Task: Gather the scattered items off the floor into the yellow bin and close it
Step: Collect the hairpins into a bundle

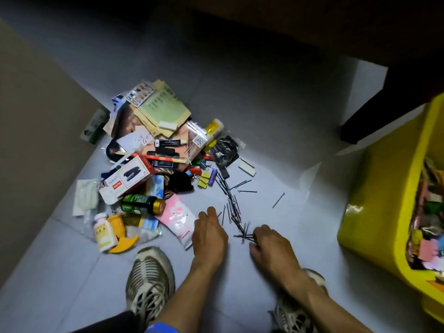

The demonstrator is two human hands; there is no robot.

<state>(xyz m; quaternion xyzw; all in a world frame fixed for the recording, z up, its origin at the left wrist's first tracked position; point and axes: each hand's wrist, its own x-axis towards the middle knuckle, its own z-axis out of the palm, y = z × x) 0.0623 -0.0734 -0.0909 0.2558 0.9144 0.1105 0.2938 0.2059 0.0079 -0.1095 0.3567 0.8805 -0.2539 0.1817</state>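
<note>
Yellow bin (374, 212): stands open on the floor (276, 121) at the right edge of the view, already part full of mixed small items; no lid shows.
Hairpins (231, 207): thin dark pins strewn in a loose curved trail on the floor, from the pile's right edge down to the hands; one lies apart to the right, between the trail and the bin.
Left hand (210, 230): palm down on the floor just left of the pin trail, fingers fairly straight and spread, fingertips touching or nearly touching the nearest pins; its grip holds nothing.
Right hand (270, 246): fingers curled, its grip pinched on a small bunch of hairpins whose ends stick out to the left of the fingertips.
Pile (156, 145): heaped left of centre, well apart from the bin; papers and cards on top, a red pencil across the middle.
White box (126, 183): printed with a stapler, tilted at the pile's left front.
Green bottle (141, 204): lies on its side with a gold cap, just below the box.
Pink tube (180, 217): lies flat, touching the left hand's side.
White pill bottle (104, 233): lies at the pile's lower left beside an orange piece.
Binder clips (204, 180): yellow ones, near a purple cylinder at the trail's upper end.
Shoes (150, 282): one sneaker under each forearm.
Dark furniture (336, 32): overhangs the top; its leg stands behind the bin.
</note>
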